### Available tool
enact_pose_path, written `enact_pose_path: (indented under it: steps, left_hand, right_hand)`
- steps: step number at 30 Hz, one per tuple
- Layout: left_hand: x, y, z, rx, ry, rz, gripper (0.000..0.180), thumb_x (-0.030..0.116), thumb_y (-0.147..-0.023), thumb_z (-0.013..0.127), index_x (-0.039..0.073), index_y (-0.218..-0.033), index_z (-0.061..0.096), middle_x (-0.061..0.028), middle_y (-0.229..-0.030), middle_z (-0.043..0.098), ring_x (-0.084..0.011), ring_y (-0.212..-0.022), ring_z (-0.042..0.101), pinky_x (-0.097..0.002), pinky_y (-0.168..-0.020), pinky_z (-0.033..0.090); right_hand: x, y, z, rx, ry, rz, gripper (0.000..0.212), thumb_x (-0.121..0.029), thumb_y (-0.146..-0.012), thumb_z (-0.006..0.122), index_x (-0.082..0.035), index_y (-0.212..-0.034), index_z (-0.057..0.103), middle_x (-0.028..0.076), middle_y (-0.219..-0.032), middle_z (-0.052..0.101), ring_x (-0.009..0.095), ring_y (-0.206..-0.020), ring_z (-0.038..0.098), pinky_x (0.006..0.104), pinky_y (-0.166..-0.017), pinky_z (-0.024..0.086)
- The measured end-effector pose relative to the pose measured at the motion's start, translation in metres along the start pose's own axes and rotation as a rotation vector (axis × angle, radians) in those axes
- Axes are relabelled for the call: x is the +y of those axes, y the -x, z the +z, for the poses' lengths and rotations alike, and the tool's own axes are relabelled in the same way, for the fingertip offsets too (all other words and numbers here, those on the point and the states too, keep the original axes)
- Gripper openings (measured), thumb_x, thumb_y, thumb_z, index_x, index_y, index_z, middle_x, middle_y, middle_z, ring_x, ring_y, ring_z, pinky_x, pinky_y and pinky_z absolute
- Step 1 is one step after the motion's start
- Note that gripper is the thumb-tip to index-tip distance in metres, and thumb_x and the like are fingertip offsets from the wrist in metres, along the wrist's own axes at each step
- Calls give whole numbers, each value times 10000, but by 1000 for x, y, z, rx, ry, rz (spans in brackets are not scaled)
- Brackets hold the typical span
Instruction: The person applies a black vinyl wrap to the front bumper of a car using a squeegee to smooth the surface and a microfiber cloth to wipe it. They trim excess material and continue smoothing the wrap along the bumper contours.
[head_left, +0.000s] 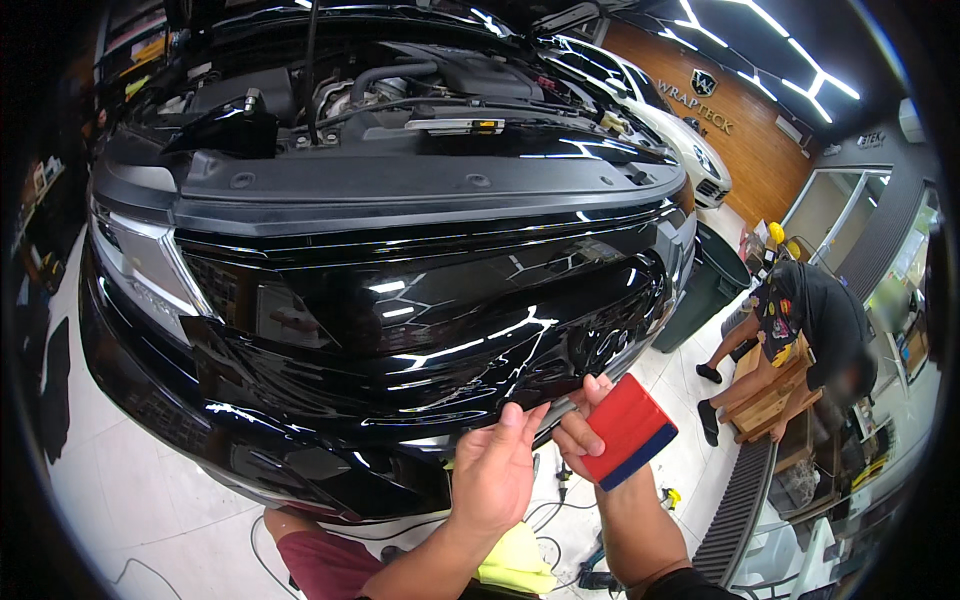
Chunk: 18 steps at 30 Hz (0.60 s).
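Glossy black film (440,330) is draped over the front of a black car, wrinkled and creased along its lower right part. My left hand (492,470) has its thumb and fingers closed on the film's lower edge. Close beside it, my right hand (580,430) holds a flat red squeegee (632,425) with a dark blue edge, tilted away from the car. The right fingertips also reach up to the film edge. Between the two hands shows a narrow grey strip (563,408); what it belongs to is unclear.
The car's hood is raised over the engine bay (400,85). A light-coloured tool (455,127) lies on its front rim. Below are a yellow cloth (518,560), cables and a maroon-clothed leg (320,565). A dark bin (708,285) and a bending person (815,310) are at right.
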<state>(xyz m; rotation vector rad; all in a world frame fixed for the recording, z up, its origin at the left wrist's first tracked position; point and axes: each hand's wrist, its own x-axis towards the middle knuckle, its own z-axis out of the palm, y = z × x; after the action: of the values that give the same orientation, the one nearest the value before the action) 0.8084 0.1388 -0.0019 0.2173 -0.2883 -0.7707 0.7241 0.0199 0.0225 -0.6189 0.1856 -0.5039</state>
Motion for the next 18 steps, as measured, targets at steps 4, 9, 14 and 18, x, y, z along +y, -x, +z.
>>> enact_pose_path:
  steps: [4, 9, 14, 18]
  left_hand:
    - [-1, 0, 6, -51, 105, 58, 275, 157, -1067, 487, -13, -1171, 676, -159, -1236, 678, -281, -1218, 608, -451, -1130, 416]
    - [-9, -5, 0, -112, 328, 35, 273, 114, -1059, 468, -7, -1130, 702, -190, -1243, 677, -322, -1226, 605, -465, -1143, 398]
    - [-8, -8, -4, -52, 285, 23, 283, 73, -1046, 447, -8, -1126, 706, -198, -1275, 665, -332, -1259, 591, -474, -1167, 366]
    - [-6, 0, -2, -101, 282, -11, 285, 67, -1046, 442, 4, -1150, 700, -181, -1320, 646, -327, -1306, 557, -486, -1182, 343]
  right_hand:
    - [-3, 3, 7, 106, 41, -7, 287, -149, -1037, 566, -154, -761, 490, 65, -939, 708, 121, -381, 424, 259, -416, 299]
    - [-2, 12, 17, 240, 125, -5, 182, -152, -1011, 613, -132, -855, 521, 102, -935, 699, 138, -384, 416, 266, -420, 316]
    - [-20, 16, 20, 266, 450, 39, 219, -248, -1038, 566, -34, -1074, 599, 151, -958, 696, 151, -453, 461, 278, -470, 357]
    - [-72, 49, -7, 323, 361, 16, 449, -390, -1030, 514, -1, -1247, 573, 107, -930, 680, 166, -570, 558, 288, -531, 445]
